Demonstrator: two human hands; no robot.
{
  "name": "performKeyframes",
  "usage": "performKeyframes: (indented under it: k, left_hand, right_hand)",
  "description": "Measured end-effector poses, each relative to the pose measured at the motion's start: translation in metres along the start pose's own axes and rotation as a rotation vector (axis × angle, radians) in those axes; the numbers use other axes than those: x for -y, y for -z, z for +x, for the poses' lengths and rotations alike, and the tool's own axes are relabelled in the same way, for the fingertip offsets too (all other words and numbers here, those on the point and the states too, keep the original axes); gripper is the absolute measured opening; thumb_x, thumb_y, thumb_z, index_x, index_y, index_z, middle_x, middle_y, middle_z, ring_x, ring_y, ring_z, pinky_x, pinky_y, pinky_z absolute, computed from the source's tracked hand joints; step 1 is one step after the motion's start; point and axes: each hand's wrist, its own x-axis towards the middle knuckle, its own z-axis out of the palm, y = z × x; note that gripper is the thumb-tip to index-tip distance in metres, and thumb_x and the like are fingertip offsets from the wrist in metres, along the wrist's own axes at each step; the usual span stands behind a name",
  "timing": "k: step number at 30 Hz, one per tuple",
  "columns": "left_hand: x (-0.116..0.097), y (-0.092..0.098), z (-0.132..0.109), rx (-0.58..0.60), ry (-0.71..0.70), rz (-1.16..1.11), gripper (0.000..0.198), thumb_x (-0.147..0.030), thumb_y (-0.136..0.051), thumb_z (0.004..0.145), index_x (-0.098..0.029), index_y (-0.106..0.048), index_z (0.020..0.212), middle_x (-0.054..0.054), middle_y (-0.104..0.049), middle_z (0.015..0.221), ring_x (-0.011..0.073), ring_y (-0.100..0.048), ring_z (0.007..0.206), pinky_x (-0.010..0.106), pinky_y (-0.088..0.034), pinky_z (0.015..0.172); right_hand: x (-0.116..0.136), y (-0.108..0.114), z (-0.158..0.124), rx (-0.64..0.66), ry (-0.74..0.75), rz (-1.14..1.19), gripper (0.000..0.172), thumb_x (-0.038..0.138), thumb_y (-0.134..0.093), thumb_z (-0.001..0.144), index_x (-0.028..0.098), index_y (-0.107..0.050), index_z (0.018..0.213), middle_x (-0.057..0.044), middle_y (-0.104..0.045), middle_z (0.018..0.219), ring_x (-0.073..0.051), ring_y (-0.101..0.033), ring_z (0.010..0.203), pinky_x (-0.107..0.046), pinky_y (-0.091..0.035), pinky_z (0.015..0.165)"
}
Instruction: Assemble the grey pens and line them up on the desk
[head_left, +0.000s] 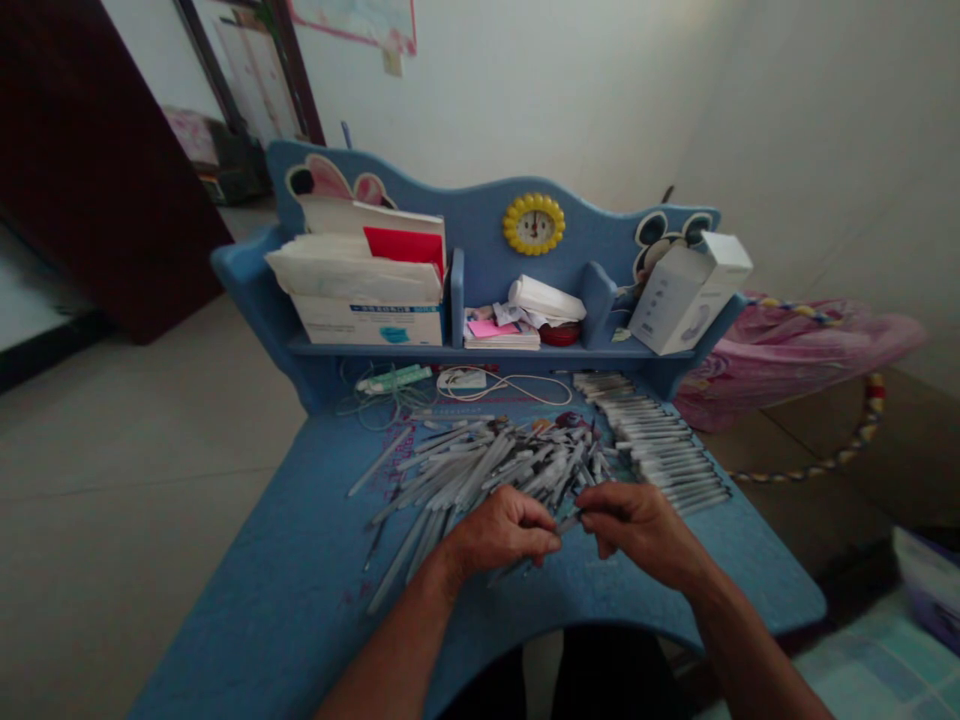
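Note:
Just in front of the loose pile, my left hand (506, 530) and my right hand (637, 528) face each other with fingertips pinched. Between them is a short stretch of a slim pen (570, 522), gripped from both sides; most of it is hidden by the fingers. Behind my hands spreads a heap of pale pen barrels (480, 470), mixed with small dark pieces too blurred to tell apart. To the right of my right hand lies a row of pens (667, 445) side by side, with dark tips pointing right.
The blue desk (262, 580) carries a raised shelf holding a mask box (367, 322), a paper roll (546, 298), a yellow flower clock (534, 224) and a white box (686, 295). A white cord (517, 385) lies behind the heap. Pink plastic (810, 350) is beyond the right edge.

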Motion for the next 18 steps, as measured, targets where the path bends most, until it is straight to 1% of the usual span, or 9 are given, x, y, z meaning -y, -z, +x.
performKeyframes:
  k: [7, 12, 18]
  left_hand:
    - [0.0046, -0.0008, 0.0002, 0.023, 0.023, 0.009, 0.015, -0.026, -0.061, 0.066, -0.012, -0.066, 0.064, -0.003, -0.056, 0.053, 0.0078, -0.042, 0.048, 0.02, -0.029, 0.047]
    - [0.0081, 0.0003, 0.0006, 0.053, 0.057, 0.015, 0.015, -0.026, -0.062, 0.067, -0.013, -0.068, 0.07, -0.003, -0.057, 0.054, 0.0079, -0.043, 0.049, 0.02, -0.03, 0.047]
    - [0.0084, -0.0003, 0.0004, 0.067, 0.054, 0.009, 0.015, -0.026, -0.063, 0.066, -0.013, -0.068, 0.07, -0.004, -0.056, 0.054, 0.0082, -0.045, 0.049, 0.02, -0.032, 0.048]
  right_hand:
    - [-0.0054, 0.0017, -0.0042, 0.049, -0.039, -0.041, 0.015, 0.023, -0.057, 0.076, 0.014, -0.066, 0.084, 0.005, -0.052, 0.047, -0.009, -0.051, 0.042, -0.019, -0.039, 0.044]
    - [-0.0048, 0.0022, -0.0072, 0.087, -0.025, -0.078, 0.012, 0.021, -0.055, 0.077, 0.014, -0.065, 0.076, 0.005, -0.052, 0.048, -0.008, -0.051, 0.043, -0.019, -0.038, 0.045]
    - [-0.0011, 0.0039, -0.0084, 0.111, 0.005, -0.161, 0.016, 0.024, -0.053, 0.08, 0.015, -0.063, 0.072, 0.004, -0.052, 0.047, -0.009, -0.051, 0.044, -0.019, -0.039, 0.046]
